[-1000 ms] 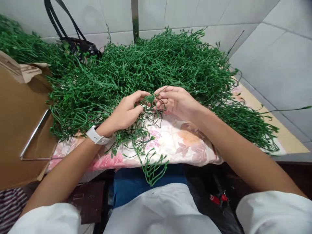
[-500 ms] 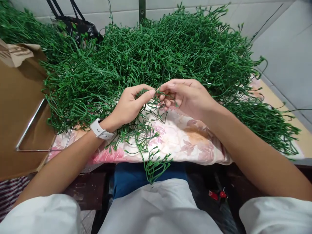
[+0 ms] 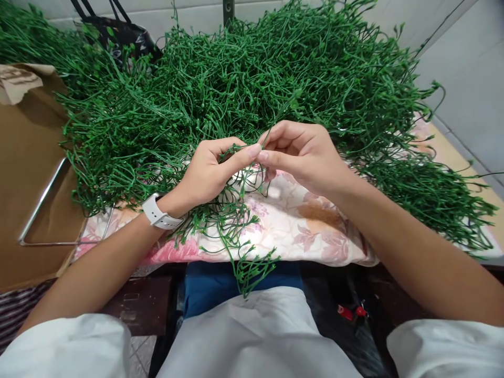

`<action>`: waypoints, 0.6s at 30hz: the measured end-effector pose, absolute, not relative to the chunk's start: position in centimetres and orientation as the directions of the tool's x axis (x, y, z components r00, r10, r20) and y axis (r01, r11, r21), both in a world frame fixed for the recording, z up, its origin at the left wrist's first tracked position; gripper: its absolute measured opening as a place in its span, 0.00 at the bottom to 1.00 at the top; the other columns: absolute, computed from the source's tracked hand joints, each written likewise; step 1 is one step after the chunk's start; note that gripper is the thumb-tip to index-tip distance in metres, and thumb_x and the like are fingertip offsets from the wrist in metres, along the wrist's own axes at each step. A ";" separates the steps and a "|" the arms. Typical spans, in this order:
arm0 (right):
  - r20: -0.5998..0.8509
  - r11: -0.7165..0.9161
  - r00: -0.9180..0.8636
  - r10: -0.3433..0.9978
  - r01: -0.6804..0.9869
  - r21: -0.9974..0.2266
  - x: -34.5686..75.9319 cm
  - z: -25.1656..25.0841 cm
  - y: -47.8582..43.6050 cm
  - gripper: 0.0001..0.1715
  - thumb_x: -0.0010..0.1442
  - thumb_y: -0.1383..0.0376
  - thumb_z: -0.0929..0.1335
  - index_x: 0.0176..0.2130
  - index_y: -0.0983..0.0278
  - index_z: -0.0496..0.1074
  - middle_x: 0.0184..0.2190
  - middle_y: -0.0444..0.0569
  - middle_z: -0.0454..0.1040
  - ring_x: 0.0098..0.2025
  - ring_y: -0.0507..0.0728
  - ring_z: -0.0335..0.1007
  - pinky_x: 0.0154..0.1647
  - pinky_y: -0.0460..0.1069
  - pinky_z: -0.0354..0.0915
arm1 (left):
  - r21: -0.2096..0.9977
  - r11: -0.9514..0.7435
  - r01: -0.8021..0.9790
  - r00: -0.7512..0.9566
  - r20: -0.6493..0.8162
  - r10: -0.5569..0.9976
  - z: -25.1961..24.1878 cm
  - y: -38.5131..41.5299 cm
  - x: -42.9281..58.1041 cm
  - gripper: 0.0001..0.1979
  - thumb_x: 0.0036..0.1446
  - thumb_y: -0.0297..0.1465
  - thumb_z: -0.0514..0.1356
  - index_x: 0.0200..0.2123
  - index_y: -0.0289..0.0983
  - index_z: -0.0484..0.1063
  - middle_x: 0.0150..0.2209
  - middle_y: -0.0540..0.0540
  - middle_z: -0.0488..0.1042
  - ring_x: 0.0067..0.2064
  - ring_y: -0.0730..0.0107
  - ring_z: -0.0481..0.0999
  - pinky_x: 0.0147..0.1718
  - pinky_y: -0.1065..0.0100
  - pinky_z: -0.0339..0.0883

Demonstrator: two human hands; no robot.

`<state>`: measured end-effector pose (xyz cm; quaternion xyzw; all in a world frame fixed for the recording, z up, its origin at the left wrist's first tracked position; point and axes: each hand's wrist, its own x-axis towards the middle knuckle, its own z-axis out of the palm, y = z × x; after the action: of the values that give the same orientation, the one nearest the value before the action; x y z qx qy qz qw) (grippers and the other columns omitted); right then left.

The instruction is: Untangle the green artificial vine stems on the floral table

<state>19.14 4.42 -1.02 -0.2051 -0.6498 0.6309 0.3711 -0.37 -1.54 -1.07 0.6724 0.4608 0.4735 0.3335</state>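
Note:
Thin green plastic stems with small budded tips form a large tangled pile (image 3: 244, 79) behind my hands. My left hand (image 3: 214, 168), with a white watch strap (image 3: 159, 212) at its wrist, pinches a few green stems between thumb and forefinger. My right hand (image 3: 303, 152) meets it fingertip to fingertip, closed on a green stem that rises above its fingers. A looser cluster of stems (image 3: 252, 268) hangs below my left hand, over the cloth's front edge. Just where the fingertips meet, the stem ends are too small to make out.
A floral cloth (image 3: 315, 226) lies under the pile. On the left are a brown cardboard box (image 3: 35, 184) and a bent metal rod (image 3: 43, 205). A black bag (image 3: 122, 39) stands at the back left. A smaller stem bundle (image 3: 437, 199) lies at right.
The fingers of my right hand have curled in and risen slightly, and its thumb now touches my left thumb. A stem now stands up from the right fingertips. The view has shifted a little.

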 end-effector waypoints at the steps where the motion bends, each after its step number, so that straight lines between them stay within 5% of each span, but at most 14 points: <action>1: 0.228 0.125 -0.649 0.726 -0.201 -0.972 19.2 -1.1 4.5 0.17 0.55 0.57 0.83 0.34 0.62 0.77 0.26 0.43 0.75 0.25 0.50 0.72 0.25 0.47 0.72 | 0.888 -0.347 0.303 0.127 0.323 0.938 -1.0 -1.5 -0.4 0.23 0.63 0.51 0.67 0.28 0.36 0.78 0.26 0.50 0.75 0.30 0.74 0.69 0.34 0.69 0.66; 7: 0.234 0.110 -0.701 0.673 -0.218 -0.970 19.7 -1.7 4.9 0.12 0.63 0.57 0.77 0.39 0.62 0.77 0.23 0.41 0.73 0.21 0.51 0.70 0.23 0.49 0.72 | 0.900 -0.324 0.291 0.166 0.286 0.944 -0.6 -1.7 -0.4 0.22 0.63 0.48 0.68 0.27 0.36 0.75 0.26 0.51 0.73 0.31 0.74 0.71 0.35 0.69 0.67; 13: 0.175 0.118 -0.727 0.664 -0.129 -0.985 19.1 -1.4 4.0 0.23 0.57 0.51 0.81 0.32 0.61 0.71 0.19 0.38 0.65 0.19 0.47 0.60 0.18 0.45 0.60 | 0.894 -0.325 0.309 0.265 0.247 0.932 -1.1 -1.6 -0.3 0.24 0.64 0.48 0.65 0.23 0.37 0.67 0.22 0.53 0.64 0.27 0.76 0.61 0.29 0.69 0.61; 18: 0.144 -0.022 -0.667 0.731 -0.235 -0.972 19.8 -0.7 5.8 0.22 0.55 0.56 0.81 0.30 0.60 0.69 0.18 0.34 0.57 0.18 0.44 0.49 0.17 0.44 0.53 | 0.907 -0.337 0.252 0.256 0.273 0.927 -0.6 -1.8 -0.7 0.21 0.65 0.40 0.61 0.22 0.38 0.63 0.22 0.51 0.64 0.25 0.75 0.62 0.27 0.68 0.58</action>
<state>19.83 5.75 -0.74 -0.2055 -0.6038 0.6848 0.3525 -0.68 -1.85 -0.62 0.6916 0.4264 0.4359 0.3871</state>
